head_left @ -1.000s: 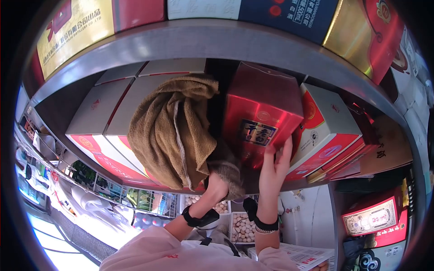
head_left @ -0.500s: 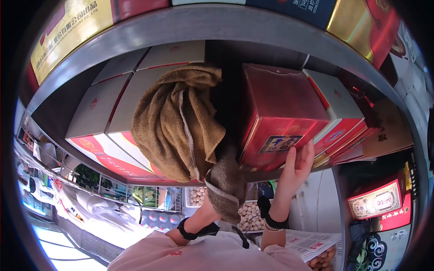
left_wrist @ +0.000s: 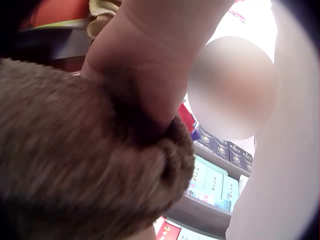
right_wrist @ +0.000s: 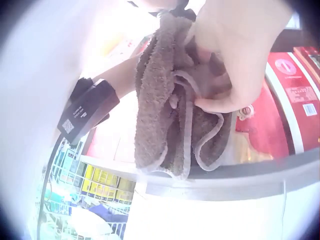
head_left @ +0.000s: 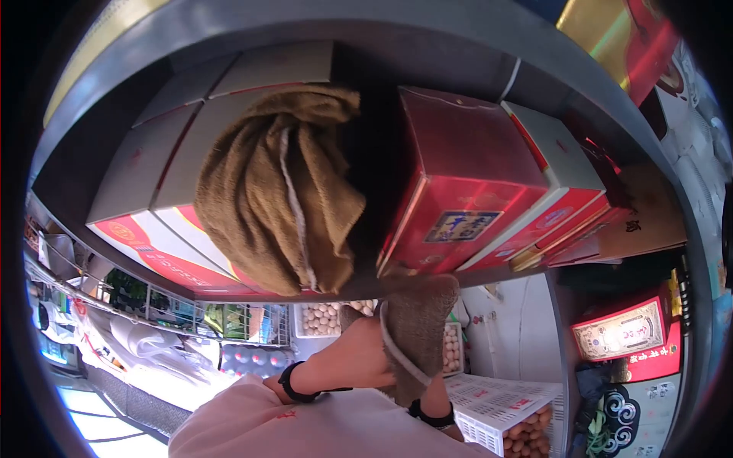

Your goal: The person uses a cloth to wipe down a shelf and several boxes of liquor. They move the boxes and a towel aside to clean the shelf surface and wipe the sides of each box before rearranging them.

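In front of the shelf, both hands hold a grey-brown towel point(head_left: 420, 324) with a pale hem. My left hand point(head_left: 355, 355) grips its left part, and the left wrist view shows the thumb pressed into the bunched pile. My right hand point(right_wrist: 237, 60) pinches the folded towel point(right_wrist: 160, 100), its thumb over the folds; in the head view the towel covers most of this hand. A red liquor box point(head_left: 473, 183) with a dark label stands on the shelf just beyond the hands. To its left, a second, tan-brown towel point(head_left: 279, 191) lies draped over the grey-topped boxes.
Grey-topped red and white boxes point(head_left: 126, 183) fill the shelf's left side, with another such box point(head_left: 561, 149) right of the red one. The metal edge of the shelf above point(head_left: 305, 27) arches overhead. Below are egg trays point(head_left: 317, 320) and a white crate point(head_left: 496, 412) of brown eggs.
My right hand has let go of the red box, which it had moved to the right, and come down to the grey-brown towel. My left hand has carried that towel down and rightward.
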